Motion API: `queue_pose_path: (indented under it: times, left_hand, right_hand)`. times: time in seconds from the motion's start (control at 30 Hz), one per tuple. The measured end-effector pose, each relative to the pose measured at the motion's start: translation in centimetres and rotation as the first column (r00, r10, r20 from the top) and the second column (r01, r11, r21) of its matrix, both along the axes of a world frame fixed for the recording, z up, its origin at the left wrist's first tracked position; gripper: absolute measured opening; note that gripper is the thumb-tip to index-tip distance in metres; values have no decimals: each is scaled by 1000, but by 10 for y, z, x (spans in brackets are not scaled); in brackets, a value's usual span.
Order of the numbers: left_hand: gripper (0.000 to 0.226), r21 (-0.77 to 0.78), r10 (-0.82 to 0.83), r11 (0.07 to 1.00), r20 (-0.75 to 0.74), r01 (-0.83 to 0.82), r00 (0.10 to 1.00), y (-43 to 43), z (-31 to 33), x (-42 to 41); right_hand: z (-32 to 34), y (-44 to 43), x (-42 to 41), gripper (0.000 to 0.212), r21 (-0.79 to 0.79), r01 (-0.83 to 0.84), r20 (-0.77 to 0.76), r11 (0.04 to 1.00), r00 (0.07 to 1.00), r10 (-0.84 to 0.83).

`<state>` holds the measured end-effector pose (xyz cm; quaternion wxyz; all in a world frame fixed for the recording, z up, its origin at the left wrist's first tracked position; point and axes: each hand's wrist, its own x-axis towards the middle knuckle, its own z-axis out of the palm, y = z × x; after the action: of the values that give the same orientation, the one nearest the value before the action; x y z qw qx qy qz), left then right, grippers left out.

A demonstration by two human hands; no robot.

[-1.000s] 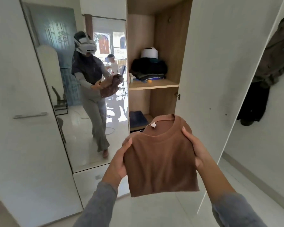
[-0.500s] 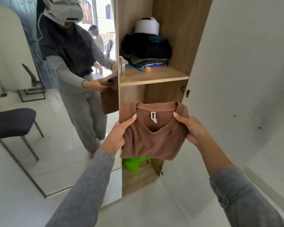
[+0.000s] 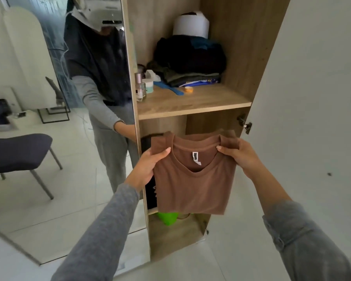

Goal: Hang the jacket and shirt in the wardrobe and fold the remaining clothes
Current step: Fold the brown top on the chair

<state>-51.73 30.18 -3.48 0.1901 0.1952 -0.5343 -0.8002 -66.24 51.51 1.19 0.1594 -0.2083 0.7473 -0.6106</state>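
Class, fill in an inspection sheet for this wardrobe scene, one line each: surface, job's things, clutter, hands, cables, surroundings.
Surface: wooden shelf in the open wardrobe, its front strip bare.
Job's things: folded brown T-shirt, held up in front of the compartment below the shelf, neck label showing.
Clutter: pile of dark folded clothes with a white cylinder above it; perfume bottle, blue plastic piece and orange cap on the shelf; green object lower down.
Hands: left hand and right hand each grip one shoulder of the T-shirt.
Cables: nothing seen.
Surroundings: mirror door on the left, reflecting a dark chair; white door open on the right.
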Motion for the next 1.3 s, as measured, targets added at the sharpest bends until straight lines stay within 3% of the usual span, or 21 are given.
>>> queue_pose_path:
  times: [0.17, 0.37, 0.57, 0.63, 0.73, 0.8, 0.87, 0.97, 1.07, 1.17, 1.23, 1.3]
  left_hand:
    - [21, -107, 51, 994, 120, -38, 992, -8, -24, -54]
    - [43, -101, 233, 970, 155, -219, 960, -21, -76, -108]
    - [41, -137, 441, 897, 244, -420, 864, -52, -116, -143]
    - [37, -173, 502, 865, 273, -471, 821, -75, -122, -153]
    - [28, -300, 556, 821, 222, -486, 801, -116, -123, -177]
    - [27, -406, 539, 805, 194, -433, 820, -138, -119, -197]
    - [41, -560, 516, 752, 173, -347, 839, -153, -126, -222]
    - [52, -686, 449, 700, 205, -200, 869, -149, -154, -243]
    - [57, -673, 520, 733, 459, -101, 720, -132, -226, -218]
    - [62, -548, 459, 826, 789, 131, 408, -96, -302, -168]
    - [63, -547, 491, 782, 836, 299, 245, -81, -329, -146]
    - [63, -586, 571, 706, 803, 398, 170, -76, -333, -139]
  right_hand:
    - [-12, -11, -68, 45, 233, -76, -210, 969, 969, 127]
    - [-41, -38, -126, 41, 477, -111, -299, 872, 912, 279]
    - [-74, -85, -143, 33, 567, -237, -183, 789, 898, 401]
    - [-88, -108, -139, 36, 532, -300, -139, 792, 891, 432]
    - [-119, -138, -132, 40, 318, -359, 5, 878, 926, 377]
    - [-146, -149, -136, 38, 154, -250, 58, 956, 968, 244]
    - [-182, -155, -146, 38, 43, -78, 121, 996, 990, 72]
    - [-254, -149, -153, 34, 80, 117, 239, 990, 962, -133]
    - [-348, -136, -163, 24, 297, 89, 372, 951, 906, -201]
    - [-398, -126, -173, 12, 343, 86, 518, 935, 813, -265]
    - [-397, -127, -175, 26, 283, 151, 614, 947, 730, -300]
    - [-396, -128, -178, 37, 240, 194, 689, 951, 656, -308]
